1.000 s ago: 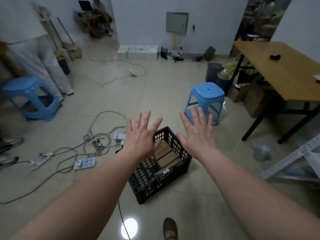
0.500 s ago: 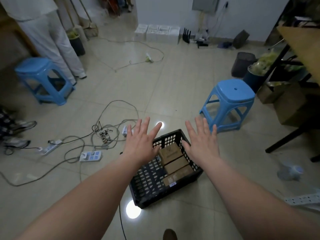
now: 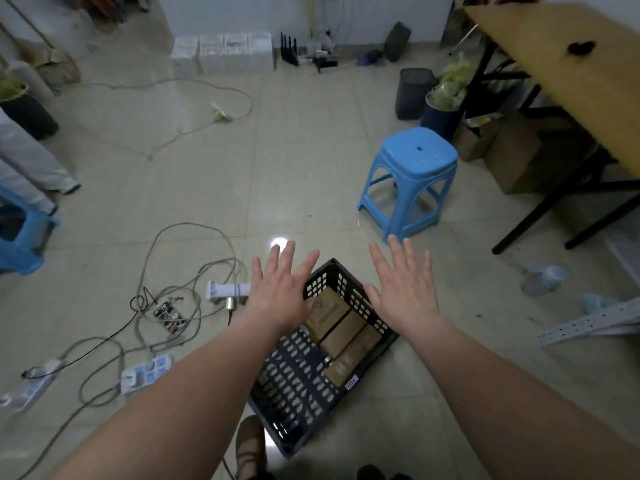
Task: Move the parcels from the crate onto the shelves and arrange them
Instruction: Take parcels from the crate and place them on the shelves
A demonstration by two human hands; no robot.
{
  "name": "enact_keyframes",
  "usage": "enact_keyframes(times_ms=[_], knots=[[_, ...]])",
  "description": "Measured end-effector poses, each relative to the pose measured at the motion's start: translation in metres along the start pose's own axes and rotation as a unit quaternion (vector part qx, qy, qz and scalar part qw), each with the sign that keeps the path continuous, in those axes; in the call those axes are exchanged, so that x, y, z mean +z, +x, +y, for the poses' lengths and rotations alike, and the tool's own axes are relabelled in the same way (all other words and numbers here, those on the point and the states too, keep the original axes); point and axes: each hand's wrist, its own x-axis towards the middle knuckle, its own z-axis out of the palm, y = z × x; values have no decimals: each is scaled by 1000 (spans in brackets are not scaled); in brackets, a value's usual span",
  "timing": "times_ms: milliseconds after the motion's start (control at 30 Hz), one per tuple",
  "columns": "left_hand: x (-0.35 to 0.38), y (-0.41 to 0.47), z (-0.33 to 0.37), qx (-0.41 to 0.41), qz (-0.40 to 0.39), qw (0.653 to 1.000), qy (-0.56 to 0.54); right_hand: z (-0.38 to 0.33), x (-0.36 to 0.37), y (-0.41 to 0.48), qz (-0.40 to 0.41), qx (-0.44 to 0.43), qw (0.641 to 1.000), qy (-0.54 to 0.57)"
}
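Observation:
A black plastic crate stands on the tiled floor just in front of me. Three brown cardboard parcels lie side by side along its right side; the left half of the crate floor is bare. My left hand hovers over the crate's left rim, palm down, fingers spread, holding nothing. My right hand hovers over the right rim, also spread and holding nothing. Neither hand touches the crate or a parcel. A pale perforated shelf rail lies at the right edge.
A blue stool stands beyond the crate to the right. Cables and power strips sprawl on the floor to the left. A wooden table with boxes under it fills the right. Another person's legs and a second blue stool are at left.
The view has tilted down and come closer to the crate. Both hands stay spread above it, now lower over its two rims.

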Motion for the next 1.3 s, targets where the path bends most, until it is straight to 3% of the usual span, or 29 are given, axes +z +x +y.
enact_keyframes(times_ms=[300,600,1100,1300], knots=[[27,48,-55,127,-58,989,46,-58,42,-8,-59,150,984,70],[125,79,-52,164,-89,981,52,-63,128,-19,-137,201,966,90],[424,210,-29,97,-113,987,56,-45,428,73,-127,167,970,124],[509,258,-37,54,-107,992,42,-57,513,115,-120,142,976,113]])
